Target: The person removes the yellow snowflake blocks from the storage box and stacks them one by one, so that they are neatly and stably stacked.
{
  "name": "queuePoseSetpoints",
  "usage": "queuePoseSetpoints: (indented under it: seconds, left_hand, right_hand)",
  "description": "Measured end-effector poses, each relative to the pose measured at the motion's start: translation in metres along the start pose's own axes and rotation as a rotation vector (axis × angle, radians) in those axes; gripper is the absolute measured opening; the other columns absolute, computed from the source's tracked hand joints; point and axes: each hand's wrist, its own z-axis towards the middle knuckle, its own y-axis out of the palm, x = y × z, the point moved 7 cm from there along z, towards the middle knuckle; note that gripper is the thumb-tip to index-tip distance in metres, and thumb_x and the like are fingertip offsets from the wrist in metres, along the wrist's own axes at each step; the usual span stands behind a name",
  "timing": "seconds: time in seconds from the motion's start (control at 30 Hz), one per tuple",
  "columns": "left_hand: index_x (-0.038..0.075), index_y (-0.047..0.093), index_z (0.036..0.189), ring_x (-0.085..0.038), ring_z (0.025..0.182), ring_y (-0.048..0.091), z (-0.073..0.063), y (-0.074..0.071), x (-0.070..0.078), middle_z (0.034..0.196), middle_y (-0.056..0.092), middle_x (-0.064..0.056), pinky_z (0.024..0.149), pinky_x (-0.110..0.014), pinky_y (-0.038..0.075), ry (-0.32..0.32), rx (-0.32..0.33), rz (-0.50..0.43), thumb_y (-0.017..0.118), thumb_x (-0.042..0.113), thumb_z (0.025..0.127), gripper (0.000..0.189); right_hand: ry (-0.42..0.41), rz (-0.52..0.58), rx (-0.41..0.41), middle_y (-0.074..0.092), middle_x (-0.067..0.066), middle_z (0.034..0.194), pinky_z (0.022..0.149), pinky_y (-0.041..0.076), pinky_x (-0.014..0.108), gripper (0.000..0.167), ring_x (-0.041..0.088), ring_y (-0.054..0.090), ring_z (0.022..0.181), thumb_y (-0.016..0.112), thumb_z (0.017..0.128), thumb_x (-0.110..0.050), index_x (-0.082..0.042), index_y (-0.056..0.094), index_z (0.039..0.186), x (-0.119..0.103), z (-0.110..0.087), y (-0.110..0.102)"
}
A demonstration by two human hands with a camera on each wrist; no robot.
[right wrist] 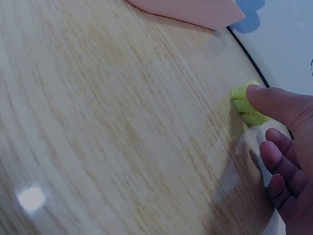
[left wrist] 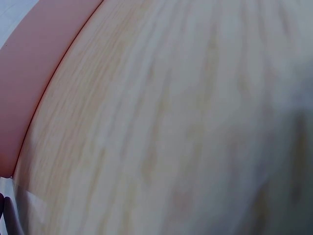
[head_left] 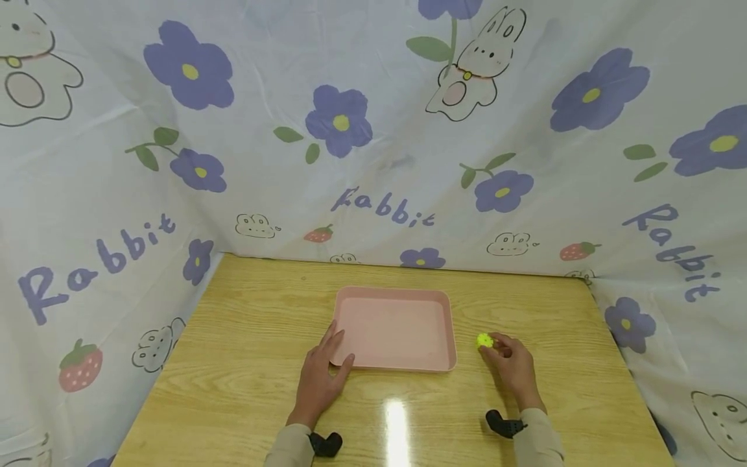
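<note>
A shallow pink tray (head_left: 392, 367) lies in the middle of the wooden table. My left hand (head_left: 320, 376) rests against its near left corner, fingers stretched along the left side and thumb by the front edge. In the left wrist view, the tray wall (left wrist: 34, 73) fills the upper left, and only a bit of fingers shows at the lower left edge. To the right of the tray, my right hand (head_left: 515, 370) pinches a small yellow-green piece (head_left: 484, 340) with a bumpy, scalloped edge. Ridges show on the piece (right wrist: 240, 105) under the thumb in the right wrist view.
A pale cloth (head_left: 373, 175) with rabbits, flowers and strawberries hangs behind the table and along both sides. The wooden tabletop (head_left: 222, 376) extends around the tray. Each wrist carries a black camera mount, one being the right mount (head_left: 504, 425).
</note>
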Motion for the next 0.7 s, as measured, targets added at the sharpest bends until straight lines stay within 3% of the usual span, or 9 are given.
queuePoseSetpoints:
  seconds: [0.23,0.47,0.6,0.7]
  left_hand:
    - [0.012,0.055,0.151,-0.028,0.142,0.049,0.002,-0.001,0.000,0.167,0.034,0.001,0.111,-0.059,0.041,-0.009,-0.008,-0.004,0.067,0.036,0.101,0.056]
    - [0.011,0.055,0.150,-0.029,0.142,0.049,0.005,0.000,-0.001,0.167,0.035,0.001,0.110,-0.059,0.041,-0.008,-0.009,-0.004,0.068,0.035,0.101,0.056]
    - [0.010,0.056,0.150,-0.030,0.141,0.050,0.008,-0.002,-0.001,0.167,0.036,-0.002,0.109,-0.060,0.041,0.009,0.002,-0.007,0.068,0.034,0.101,0.056]
    - [0.010,0.056,0.150,-0.030,0.141,0.050,0.010,-0.003,-0.001,0.166,0.036,-0.002,0.109,-0.061,0.041,0.012,0.004,-0.012,0.069,0.033,0.100,0.056]
  right_hand:
    - [0.014,-0.003,0.000,0.062,0.017,0.118,0.077,0.048,0.024,0.048,0.021,0.054,0.096,0.076,0.097,-0.023,-0.001,0.064,0.138,0.000,0.000,0.000]
    - [0.018,-0.004,0.009,0.058,0.018,0.120,0.068,0.047,0.024,0.064,0.017,0.053,0.085,0.078,0.095,-0.021,0.000,0.051,0.149,-0.003,0.000,0.000]
    - [-0.002,0.012,0.084,0.057,0.018,0.115,0.068,0.046,0.024,0.063,0.016,0.052,0.082,0.078,0.095,-0.020,0.002,0.052,0.148,-0.013,-0.005,0.000]
    - [-0.052,0.019,0.150,0.058,0.016,0.108,0.068,0.046,0.023,0.051,0.015,0.051,0.081,0.077,0.096,-0.018,0.004,0.061,0.139,-0.027,-0.011,0.004]
